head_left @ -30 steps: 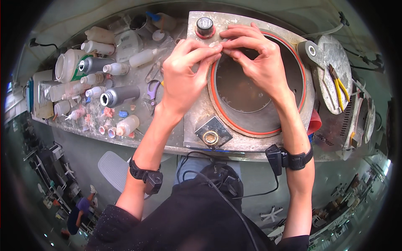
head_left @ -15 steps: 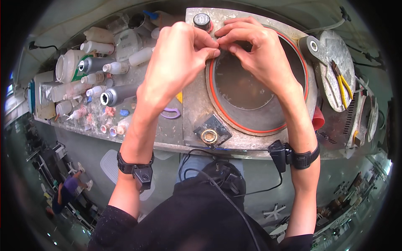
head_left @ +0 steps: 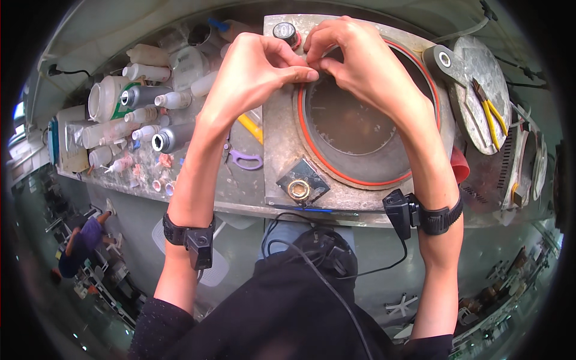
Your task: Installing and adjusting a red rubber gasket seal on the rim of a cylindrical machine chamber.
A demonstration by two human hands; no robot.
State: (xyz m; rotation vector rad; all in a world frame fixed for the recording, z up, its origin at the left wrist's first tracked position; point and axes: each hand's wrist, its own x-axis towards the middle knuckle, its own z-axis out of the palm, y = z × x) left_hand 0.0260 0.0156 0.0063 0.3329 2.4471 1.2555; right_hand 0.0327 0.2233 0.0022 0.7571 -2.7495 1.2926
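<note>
Orange gasket ring (head_left: 336, 171) lies around the round chamber opening (head_left: 360, 126) in the grey metal plate (head_left: 279, 153). Since a second ago both hands have slid toward the far left arc: left hand (head_left: 255, 72) and right hand (head_left: 360, 63) now meet there, fingertips pinched together on something too small to tell. Purple scissors (head_left: 246, 159) lie left.

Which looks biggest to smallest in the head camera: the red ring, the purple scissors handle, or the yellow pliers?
1. The red ring around the round opening, under both hands, looks biggest by far.
2. and 3. The yellow pliers and the purple scissors handle look too alike to rank.
</note>
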